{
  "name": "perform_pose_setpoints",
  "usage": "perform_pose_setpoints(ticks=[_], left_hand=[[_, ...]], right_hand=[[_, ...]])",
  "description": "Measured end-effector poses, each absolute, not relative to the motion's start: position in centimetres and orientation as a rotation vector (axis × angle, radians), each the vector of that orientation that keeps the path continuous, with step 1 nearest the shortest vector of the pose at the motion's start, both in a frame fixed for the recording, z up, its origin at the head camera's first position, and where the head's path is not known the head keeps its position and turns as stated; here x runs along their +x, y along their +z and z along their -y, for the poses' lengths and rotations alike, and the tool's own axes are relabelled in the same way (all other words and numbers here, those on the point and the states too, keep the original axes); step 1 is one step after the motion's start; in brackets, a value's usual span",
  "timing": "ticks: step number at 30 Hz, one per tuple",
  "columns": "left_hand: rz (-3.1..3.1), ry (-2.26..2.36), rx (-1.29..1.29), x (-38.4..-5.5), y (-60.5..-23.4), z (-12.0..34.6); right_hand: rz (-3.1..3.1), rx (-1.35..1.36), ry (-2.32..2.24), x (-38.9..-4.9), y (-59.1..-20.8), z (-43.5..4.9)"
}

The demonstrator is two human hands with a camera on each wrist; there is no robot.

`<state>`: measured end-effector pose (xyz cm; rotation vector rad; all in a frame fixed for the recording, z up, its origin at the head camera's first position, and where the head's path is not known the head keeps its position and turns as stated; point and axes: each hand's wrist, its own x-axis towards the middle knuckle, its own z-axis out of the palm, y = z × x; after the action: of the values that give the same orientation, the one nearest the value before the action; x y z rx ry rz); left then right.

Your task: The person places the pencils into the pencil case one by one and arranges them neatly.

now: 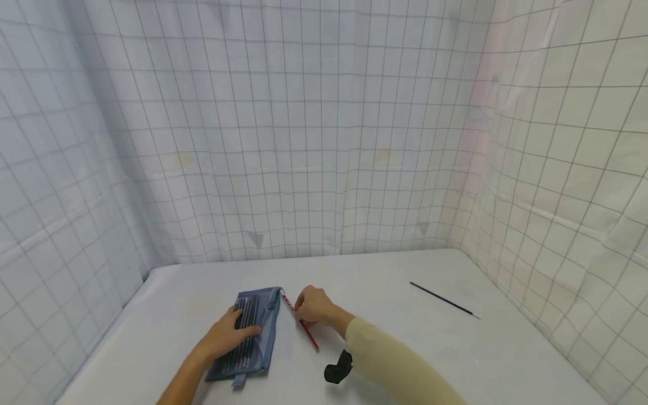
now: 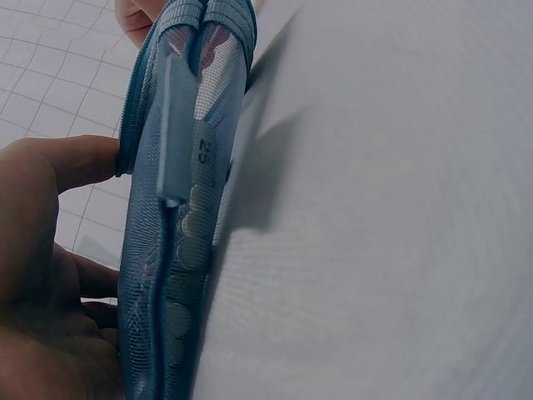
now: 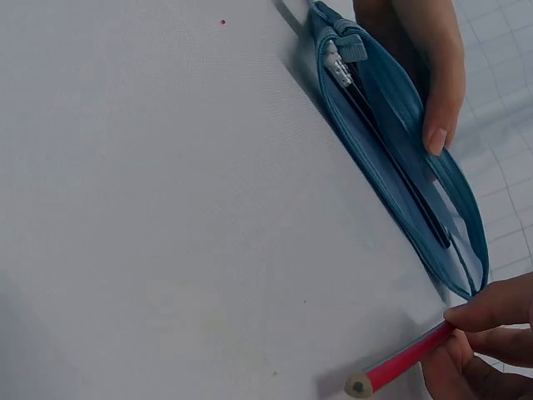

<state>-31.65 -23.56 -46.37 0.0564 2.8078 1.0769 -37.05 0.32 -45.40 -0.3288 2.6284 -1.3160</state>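
A blue mesh zip pencil case [image 1: 268,337] lies on the white table, with several dark pencils [image 1: 246,315] showing through it. My left hand [image 1: 228,334] rests on top of the case, fingers spread. In the right wrist view its thumb [image 3: 438,137] touches the edge of the case's unzipped mouth; a dark pencil with a silvery end [image 3: 337,62] lies inside. My right hand [image 1: 314,305] pinches a red pencil [image 1: 310,336] between thumb and fingers, beside the case. In the head view the pencil's patterned far end is at the case's upper right corner.
A black pencil with a pale end [image 1: 445,300] lies alone on the right of the table [image 1: 385,281]. White cloth walls with a grid pattern [image 1: 324,140] stand behind and on both sides. A black wrist-worn piece [image 1: 338,368] hangs by the right sleeve [image 1: 395,360].
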Motion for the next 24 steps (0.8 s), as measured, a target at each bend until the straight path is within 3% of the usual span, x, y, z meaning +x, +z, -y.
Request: perform_pose_setpoints(ticks=[24], left_hand=[[-2.840,1.042,0.095,-31.6,-46.4,23.6]], right_hand=[[-2.459,-0.163,-1.578,-35.7,-45.8,3.9]])
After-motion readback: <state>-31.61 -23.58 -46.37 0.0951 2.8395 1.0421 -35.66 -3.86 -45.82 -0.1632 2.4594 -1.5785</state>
